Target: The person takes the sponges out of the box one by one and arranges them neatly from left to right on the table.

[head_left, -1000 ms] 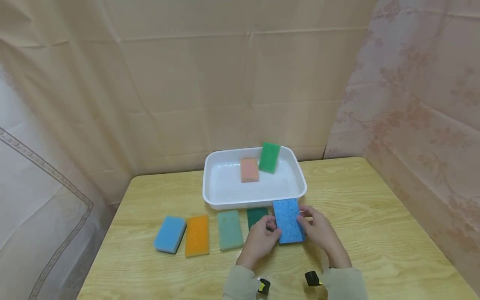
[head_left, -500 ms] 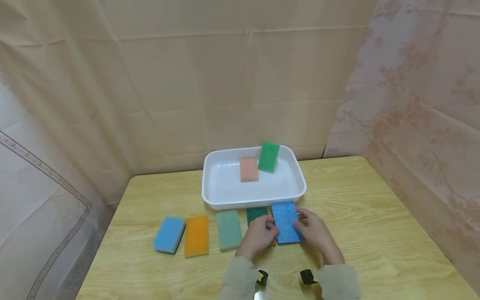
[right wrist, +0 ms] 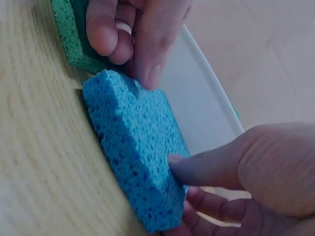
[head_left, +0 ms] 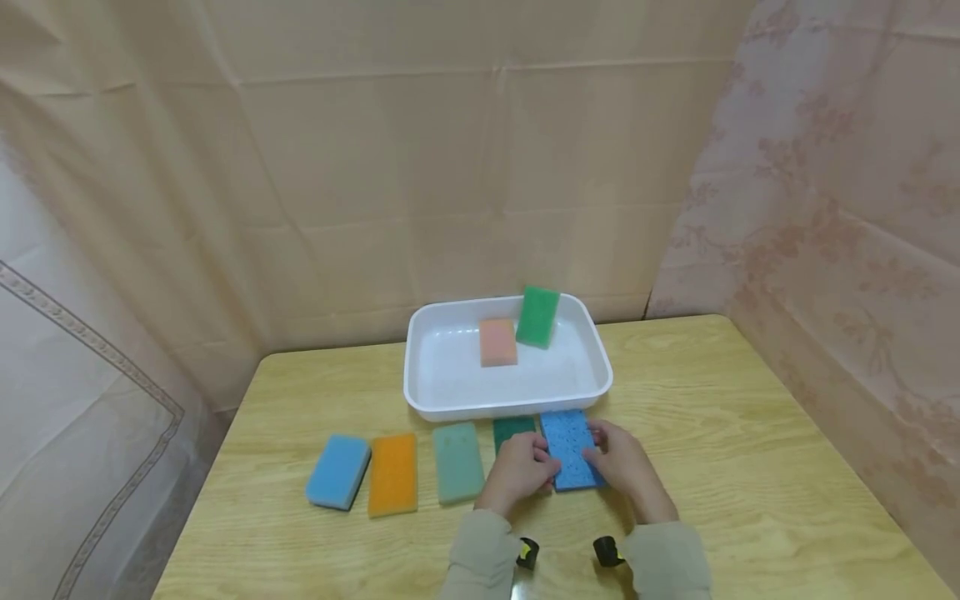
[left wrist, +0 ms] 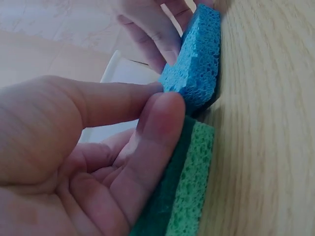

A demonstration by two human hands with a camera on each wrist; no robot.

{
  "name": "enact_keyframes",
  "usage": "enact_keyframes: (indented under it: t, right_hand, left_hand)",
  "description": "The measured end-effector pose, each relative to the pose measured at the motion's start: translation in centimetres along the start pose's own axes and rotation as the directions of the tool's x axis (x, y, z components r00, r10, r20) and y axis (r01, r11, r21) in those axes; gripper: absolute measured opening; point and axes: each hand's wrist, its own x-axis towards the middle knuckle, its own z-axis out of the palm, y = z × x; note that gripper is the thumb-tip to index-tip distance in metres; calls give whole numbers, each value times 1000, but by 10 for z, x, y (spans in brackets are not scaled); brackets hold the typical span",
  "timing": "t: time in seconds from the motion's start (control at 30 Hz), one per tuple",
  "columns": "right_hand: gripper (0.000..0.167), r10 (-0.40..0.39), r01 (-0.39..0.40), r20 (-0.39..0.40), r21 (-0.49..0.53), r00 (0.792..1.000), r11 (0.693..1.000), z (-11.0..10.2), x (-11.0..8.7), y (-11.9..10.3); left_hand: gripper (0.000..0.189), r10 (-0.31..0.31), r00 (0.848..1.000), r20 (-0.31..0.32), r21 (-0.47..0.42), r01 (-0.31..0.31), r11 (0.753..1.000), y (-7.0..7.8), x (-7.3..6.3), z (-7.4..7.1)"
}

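A blue porous sponge lies low at the table, just in front of the white tray. My right hand holds its right side, thumb on the top face and fingers at the edge, as the right wrist view shows. From the left, my left hand has its thumb against the sponge's left edge, with fingers curled close beside it. Under the left hand is a two-layer sponge, dark green above and light green below, partly hidden by that hand. The blue sponge's underside is out of sight.
Left of the hands lie a pale green sponge, an orange sponge and a light blue sponge. Inside the tray are a pink sponge and a green sponge leaning on the back rim. A beige curtain hangs behind.
The blue sponge has moved toward me and slightly left, away from the tray's front rim. My right hand moved left with it; the left hand has barely shifted.
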Motion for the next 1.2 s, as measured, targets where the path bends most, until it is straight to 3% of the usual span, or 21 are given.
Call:
enact_keyframes:
  t: [0.17,0.33,1.2]
  right_hand:
    - [45,-1,0,-6,-20,1000,1000,1,3,-3]
    - [46,29,-29,-10,-17,1000,999,2,3,-4]
    - [44,74,-73,45,-33,996,997,2,4,-8]
  left_hand:
    - [36,-43,998,-56,-21,41,999,1,2,4]
    - [35,-35,996,-84,3,35,999,0,5,7]
    - [28,-23,996,-82,19,24,1000,-1,7,8]
